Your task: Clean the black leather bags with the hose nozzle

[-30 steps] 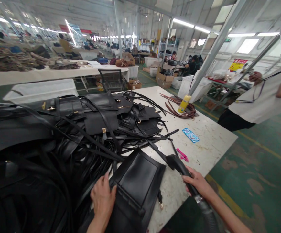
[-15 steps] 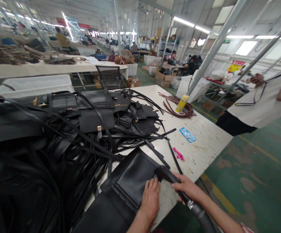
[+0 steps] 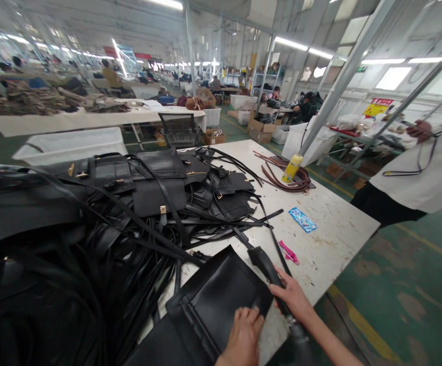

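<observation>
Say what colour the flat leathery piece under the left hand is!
Black: the leathery piece shows best in the head view.

Black panel partly beyond bottom edge

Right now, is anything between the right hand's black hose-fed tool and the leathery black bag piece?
Nothing visible is. The black hose-fed tool in the right hand sits by the upper right edge of the leathery black bag piece; the left hand rests lower on it, clear of the tool's head.
</observation>
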`<state>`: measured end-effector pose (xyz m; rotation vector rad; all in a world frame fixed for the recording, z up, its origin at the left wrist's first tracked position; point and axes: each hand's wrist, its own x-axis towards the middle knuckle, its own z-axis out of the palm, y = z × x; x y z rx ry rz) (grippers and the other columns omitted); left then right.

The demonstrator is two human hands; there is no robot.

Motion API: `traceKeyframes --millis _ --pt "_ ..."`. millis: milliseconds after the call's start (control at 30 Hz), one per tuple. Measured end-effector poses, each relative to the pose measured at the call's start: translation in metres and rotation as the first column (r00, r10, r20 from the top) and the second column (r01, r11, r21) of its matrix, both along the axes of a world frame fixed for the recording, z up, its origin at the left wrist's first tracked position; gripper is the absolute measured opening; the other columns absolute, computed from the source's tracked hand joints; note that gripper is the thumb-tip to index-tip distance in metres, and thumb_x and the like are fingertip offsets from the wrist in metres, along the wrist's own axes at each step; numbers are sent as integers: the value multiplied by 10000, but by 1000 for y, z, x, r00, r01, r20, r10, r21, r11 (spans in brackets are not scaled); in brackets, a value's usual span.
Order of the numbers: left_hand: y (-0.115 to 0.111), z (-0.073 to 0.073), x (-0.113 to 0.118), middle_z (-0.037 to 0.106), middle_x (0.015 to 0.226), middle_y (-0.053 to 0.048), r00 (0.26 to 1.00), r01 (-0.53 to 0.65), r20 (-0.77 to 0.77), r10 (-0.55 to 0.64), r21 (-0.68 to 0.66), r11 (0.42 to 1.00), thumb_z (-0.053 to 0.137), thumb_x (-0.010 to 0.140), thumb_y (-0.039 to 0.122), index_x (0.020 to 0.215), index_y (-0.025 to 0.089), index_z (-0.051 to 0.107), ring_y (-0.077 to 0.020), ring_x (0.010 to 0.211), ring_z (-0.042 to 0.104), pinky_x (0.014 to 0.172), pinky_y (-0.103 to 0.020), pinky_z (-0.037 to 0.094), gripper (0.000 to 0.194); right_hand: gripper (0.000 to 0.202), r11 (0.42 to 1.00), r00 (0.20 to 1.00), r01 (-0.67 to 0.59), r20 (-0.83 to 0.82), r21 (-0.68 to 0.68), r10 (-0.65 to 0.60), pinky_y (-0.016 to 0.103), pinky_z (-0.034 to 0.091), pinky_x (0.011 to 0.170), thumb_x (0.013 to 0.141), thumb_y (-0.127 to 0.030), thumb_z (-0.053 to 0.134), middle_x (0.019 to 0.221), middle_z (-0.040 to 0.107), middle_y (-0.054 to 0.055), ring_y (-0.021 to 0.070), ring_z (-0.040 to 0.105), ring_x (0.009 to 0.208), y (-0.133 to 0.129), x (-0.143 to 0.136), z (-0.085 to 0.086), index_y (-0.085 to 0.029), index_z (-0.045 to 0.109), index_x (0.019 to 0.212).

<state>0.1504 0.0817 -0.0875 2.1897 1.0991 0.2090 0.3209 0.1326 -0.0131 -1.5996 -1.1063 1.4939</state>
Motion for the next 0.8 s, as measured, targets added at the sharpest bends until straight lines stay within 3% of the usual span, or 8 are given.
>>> traceKeyframes --millis 100,200,267,400,567,800 --pt "11 6 -15 596 1070 -6 992 123 -30 -125 -51 991 497 714 332 981 342 583 -225 980 502 887 -412 383 280 650 999 999 -35 -35 21 35 197 428 310 707 -289 554 619 559 -41 105 512 362 -1 -8 7 -207 295 1298" --pt "53 11 -38 380 1337 -35 995 -64 -68 71 91 994 414 743 210 1228 281 406 -241 1239 270 1030 -477 180 490 651 999 997 -48 -56 3 48 190 425 296 705 -276 549 670 572 -28 101 524 358 -4 -19 6 -221 284 1298" --pt "89 11 -53 252 1409 -38 971 -190 -112 213 188 964 395 712 144 1297 215 312 -248 1292 141 1044 -501 99 595 662 1000 999 -17 -39 -24 16 184 418 284 702 -276 540 690 573 -20 103 532 357 -6 -24 -1 -219 269 1304" --pt "139 0 -67 392 1329 -69 946 -253 -151 289 219 942 437 697 181 1244 164 400 -255 1213 310 1000 -437 247 548 667 998 1000 3 -16 -57 -4 165 394 269 698 -266 515 666 570 -21 99 529 344 -11 -28 -13 -200 259 1310" --pt "136 -14 -65 377 1322 -72 935 -298 -113 338 269 916 415 753 208 1221 190 416 -257 1190 313 992 -446 236 469 678 996 997 -55 -54 -74 51 167 399 276 687 -260 514 758 583 -1 84 526 350 -1 -37 -13 -202 255 1311" --pt "124 -18 -63 471 1108 -93 930 -336 -53 363 274 901 382 773 164 1240 157 375 -227 1074 386 987 -427 230 467 617 979 981 -181 -84 -98 173 190 416 266 666 -237 535 565 541 -63 121 529 322 51 -52 -7 -229 369 1261"
